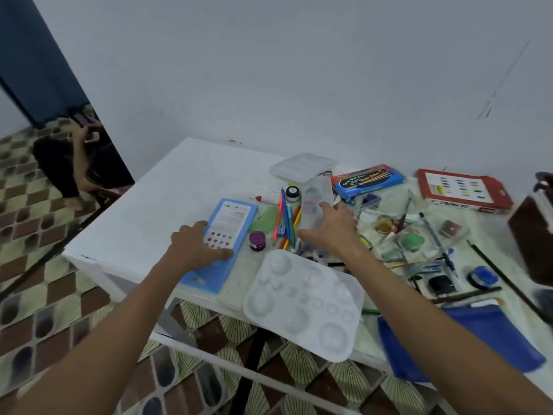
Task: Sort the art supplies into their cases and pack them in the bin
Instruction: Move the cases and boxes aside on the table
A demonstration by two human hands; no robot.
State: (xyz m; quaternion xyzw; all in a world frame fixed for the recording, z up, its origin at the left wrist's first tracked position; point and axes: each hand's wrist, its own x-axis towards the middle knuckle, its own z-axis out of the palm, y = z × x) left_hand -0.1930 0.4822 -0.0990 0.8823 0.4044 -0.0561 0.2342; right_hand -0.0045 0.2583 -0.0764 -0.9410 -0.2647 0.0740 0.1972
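My left hand (196,245) rests flat on a light-blue paint-set box (232,215) at the table's front left, thumb at the box's left edge. My right hand (330,229) has thumb and fingers spread round a clear plastic case (314,202) with coloured things inside. Between the hands lie several loose colour pencils (287,224), a purple jar (257,241) and a small black-lidded jar (292,193). A white paint palette (302,304) overhangs the front edge. A clear lid (302,167) lies at the back.
To the right sit a blue watercolour box (368,181), a red oil pastels box (463,190), a heap of brushes and pens (431,235), a blue ink jar (481,277), a blue pouch (493,333) and a brown case (535,235). A person (71,163) sits on the floor, left.
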